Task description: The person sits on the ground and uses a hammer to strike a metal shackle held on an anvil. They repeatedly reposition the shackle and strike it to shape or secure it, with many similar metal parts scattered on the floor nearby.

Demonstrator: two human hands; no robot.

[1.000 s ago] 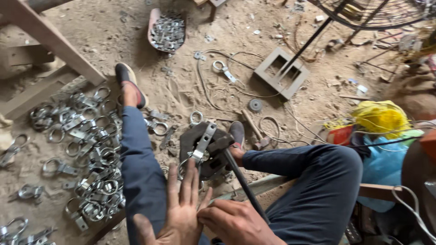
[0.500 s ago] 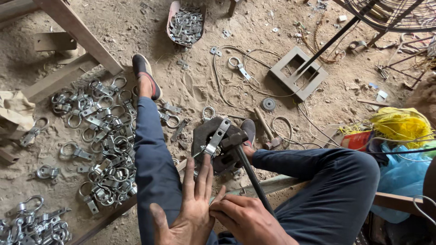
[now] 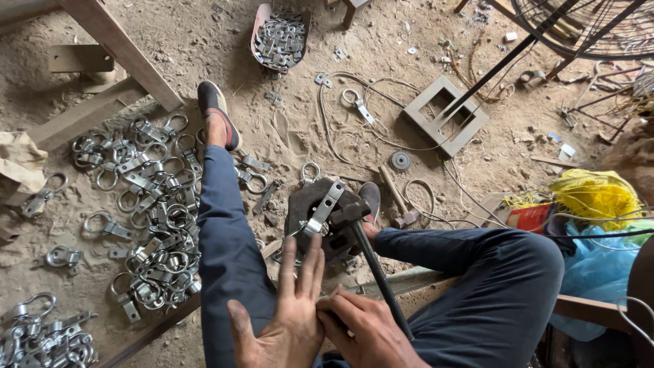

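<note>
My right hand [image 3: 371, 330] grips the dark handle of a hammer [image 3: 368, 252], whose head rests on a black metal block [image 3: 320, 218] between my legs. A bent silver strap piece [image 3: 320, 212] lies across that block. My left hand [image 3: 286, 320] is spread with fingers apart, its fingertips reaching toward the strap's near end; whether they touch it I cannot tell. My legs in dark blue trousers stretch out on both sides of the block.
A heap of finished silver ring clamps [image 3: 146, 204] lies on the sandy ground at left, more at the bottom left [image 3: 41, 337]. A scoop of small metal pieces [image 3: 281, 34] sits at top. A grey square frame [image 3: 446, 114], a second hammer [image 3: 398, 201] and yellow cord [image 3: 596, 194] lie at right.
The view has shifted slightly, so everything sits a little lower and to the right. Both hands keep the same places, the hammer head still on the block.
</note>
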